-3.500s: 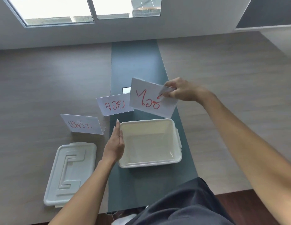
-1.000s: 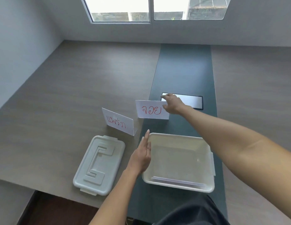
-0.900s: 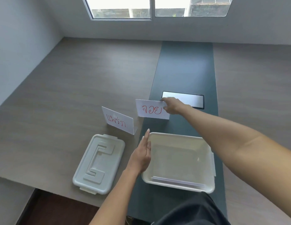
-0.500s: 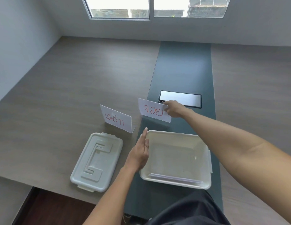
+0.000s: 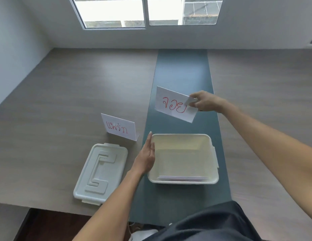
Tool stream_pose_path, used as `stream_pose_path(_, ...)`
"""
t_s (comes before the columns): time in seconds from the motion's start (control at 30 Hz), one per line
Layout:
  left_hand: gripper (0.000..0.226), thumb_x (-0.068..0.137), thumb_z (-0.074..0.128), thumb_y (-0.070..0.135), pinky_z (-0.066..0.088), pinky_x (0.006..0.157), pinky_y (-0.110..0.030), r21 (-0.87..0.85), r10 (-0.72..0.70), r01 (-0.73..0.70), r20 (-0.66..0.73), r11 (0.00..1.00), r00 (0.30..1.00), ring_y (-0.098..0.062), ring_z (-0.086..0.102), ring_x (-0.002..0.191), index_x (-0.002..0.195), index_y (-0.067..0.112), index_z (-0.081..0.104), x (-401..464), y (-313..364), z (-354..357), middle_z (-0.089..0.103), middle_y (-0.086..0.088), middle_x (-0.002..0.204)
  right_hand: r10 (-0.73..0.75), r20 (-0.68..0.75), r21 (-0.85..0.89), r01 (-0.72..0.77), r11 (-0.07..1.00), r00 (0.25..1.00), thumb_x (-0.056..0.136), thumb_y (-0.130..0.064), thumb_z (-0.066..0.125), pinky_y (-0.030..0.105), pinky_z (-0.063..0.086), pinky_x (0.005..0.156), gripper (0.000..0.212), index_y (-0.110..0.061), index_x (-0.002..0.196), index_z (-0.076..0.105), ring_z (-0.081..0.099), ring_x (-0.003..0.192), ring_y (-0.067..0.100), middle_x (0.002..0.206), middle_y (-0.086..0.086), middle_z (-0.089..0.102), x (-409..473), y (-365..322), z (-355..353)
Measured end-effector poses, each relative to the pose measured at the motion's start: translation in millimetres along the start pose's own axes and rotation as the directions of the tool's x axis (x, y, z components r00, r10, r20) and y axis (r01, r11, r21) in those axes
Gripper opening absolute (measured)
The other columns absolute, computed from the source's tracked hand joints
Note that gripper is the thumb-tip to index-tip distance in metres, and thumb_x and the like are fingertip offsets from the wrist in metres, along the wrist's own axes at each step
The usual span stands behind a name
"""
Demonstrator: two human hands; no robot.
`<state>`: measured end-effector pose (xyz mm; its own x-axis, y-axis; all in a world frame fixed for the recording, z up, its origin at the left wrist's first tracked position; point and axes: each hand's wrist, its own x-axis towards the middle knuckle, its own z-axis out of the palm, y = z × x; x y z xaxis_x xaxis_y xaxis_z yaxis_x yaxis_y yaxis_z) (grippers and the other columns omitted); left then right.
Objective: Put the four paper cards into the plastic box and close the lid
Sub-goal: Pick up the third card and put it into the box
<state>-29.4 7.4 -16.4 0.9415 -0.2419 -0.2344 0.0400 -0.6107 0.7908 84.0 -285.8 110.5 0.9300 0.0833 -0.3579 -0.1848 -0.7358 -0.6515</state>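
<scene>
My right hand [image 5: 206, 101] pinches the right end of a white folded paper card with red writing [image 5: 171, 104], held in the air beyond the box. The open white plastic box [image 5: 211, 157] sits on the dark green strip, with paper cards [image 5: 183, 178] lying flat along its near wall. My left hand [image 5: 146, 156] rests flat, fingers together, against the box's left wall. Another folded card with red writing [image 5: 118, 126] stands upright on the table left of the box. The white lid [image 5: 99, 173] lies flat on the table at the left.
The wooden table [image 5: 64, 101] has a dark green strip [image 5: 182, 70] down its middle and ends at a wall with a window [image 5: 144, 11]. The table's near edge runs just below the lid. My dark clothing [image 5: 204, 225] shows at the bottom.
My right hand has lifted the card off the table and raised it above the strip. The dark rectangular plate behind it is now covered. My left hand stays against the box.
</scene>
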Motion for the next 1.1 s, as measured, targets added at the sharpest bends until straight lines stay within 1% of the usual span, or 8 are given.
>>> stream_pose_path(0.17,0.052,0.107,0.018,0.043,0.018,0.115,-0.030,0.008,0.026,-0.026,0.024,1.000,0.999,-0.015,0.022,0.150,0.157,0.041,0.003,1.8,-3.1,1.2,0.014,0.015,0.164,-0.009,0.040,0.048,0.007,0.999,0.999,0.098,-0.010,0.055,0.022,0.051,0.070,0.028,-0.021,0.118,0.070,0.068,0.088,0.014,0.105,-0.003,0.073,-45.0,-1.7,-18.1)
stream_pose_path(0.3,0.053,0.108,0.018,0.040,0.019,0.117,-0.035,0.004,0.027,-0.027,0.029,1.000,0.999,-0.020,0.023,0.149,0.158,0.037,0.003,2.4,-5.8,1.4,0.015,0.008,0.165,-0.029,0.117,0.073,0.021,0.997,0.993,0.098,-0.010,0.057,0.032,0.058,0.089,0.029,-0.019,0.121,0.071,0.073,0.101,0.018,0.112,0.000,0.076,-73.6,-5.9,-25.0)
stream_pose_path(0.4,0.053,0.107,0.018,0.044,0.025,0.118,-0.045,-0.016,0.029,-0.028,0.042,0.999,0.999,-0.023,0.026,0.148,0.157,0.041,0.000,3.3,-4.8,1.2,0.017,0.006,0.164,-0.005,0.221,0.081,-0.013,0.997,0.975,0.098,-0.012,0.060,0.030,0.056,0.092,0.026,-0.021,0.119,0.072,0.075,0.101,0.016,0.111,-0.002,0.078,-88.1,-7.3,-24.8)
stream_pose_path(0.57,0.055,0.107,0.019,0.040,0.022,0.115,-0.036,-0.032,0.034,-0.032,0.040,0.999,0.999,-0.021,0.021,0.149,0.158,0.034,0.001,3.1,-3.3,0.9,0.015,0.007,0.165,0.076,0.368,-0.015,-0.075,0.997,0.927,0.097,-0.014,0.062,0.033,0.058,0.094,0.025,-0.019,0.119,0.073,0.076,0.099,0.016,0.111,0.000,0.078,-96.2,-5.6,-8.7)
stream_pose_path(0.73,0.055,0.108,0.021,0.034,0.021,0.106,-0.023,-0.052,0.027,-0.025,0.038,0.998,0.999,-0.019,0.027,0.147,0.159,0.029,0.001,2.0,-1.9,0.9,0.023,0.004,0.162,0.165,0.432,-0.169,-0.101,0.981,0.887,0.098,-0.014,0.060,0.035,0.060,0.091,0.028,-0.019,0.122,0.071,0.075,0.102,0.019,0.116,0.003,0.075,-93.1,-0.7,20.6)
stream_pose_path(0.93,0.055,0.108,0.022,0.038,0.024,0.105,-0.025,-0.076,0.009,-0.007,0.035,0.997,0.999,-0.015,0.028,0.144,0.159,0.032,0.002,-0.1,1.1,1.2,0.021,0.006,0.162,0.226,0.527,-0.182,-0.151,0.972,0.819,0.098,-0.011,0.059,0.034,0.059,0.093,0.031,-0.018,0.127,0.069,0.073,0.106,0.021,0.120,0.005,0.073,-91.0,19.1,57.1)
stream_pose_path(1.03,0.055,0.108,0.022,0.037,0.020,0.106,-0.022,-0.079,0.013,-0.011,0.026,0.997,1.000,-0.002,0.023,0.137,0.159,0.031,0.003,-0.4,2.2,0.6,0.022,0.010,0.160,0.260,0.562,-0.176,-0.193,0.965,0.785,0.099,-0.010,0.058,0.030,0.059,0.092,0.032,-0.015,0.130,0.066,0.072,0.110,0.021,0.122,0.006,0.072,-91.5,30.6,72.7)
stream_pose_path(1.1,0.055,0.108,0.022,0.036,0.018,0.107,-0.020,-0.083,0.011,-0.009,0.022,0.997,1.000,0.003,0.020,0.133,0.159,0.030,0.003,-0.9,2.3,0.7,0.021,0.012,0.159,0.278,0.580,-0.169,-0.220,0.961,0.766,0.098,-0.009,0.057,0.028,0.058,0.092,0.032,-0.013,0.129,0.066,0.071,0.112,0.021,0.119,0.005,0.072,-92.8,37.1,80.9)
